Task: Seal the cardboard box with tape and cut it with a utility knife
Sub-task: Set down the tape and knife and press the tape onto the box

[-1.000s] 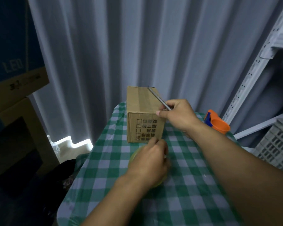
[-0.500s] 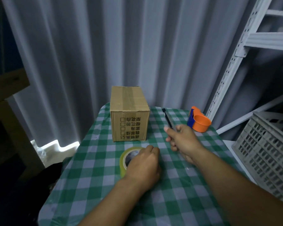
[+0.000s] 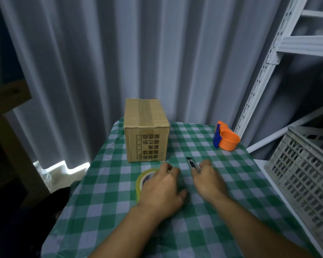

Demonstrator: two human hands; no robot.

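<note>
A: Head view. Fingers?
B: Left hand (image 3: 161,185) curled over the tape roll (image 3: 143,178), gripping it. Right hand (image 3: 207,178) pinches the utility knife (image 3: 191,162) low on the checked tablecloth (image 3: 222,216).
A: Box?
B: Cardboard box (image 3: 146,130) just beyond, taped on top; printed checkboxes and characters upside down, one box ticked.
A: Surroundings?
B: Orange tape dispenser (image 3: 227,138) right; grey crate (image 3: 304,168), white shelving (image 3: 265,75).

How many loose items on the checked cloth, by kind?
Box: 1
Tape roll: 1
Knife: 1
Orange dispenser: 1
Total: 4
</note>
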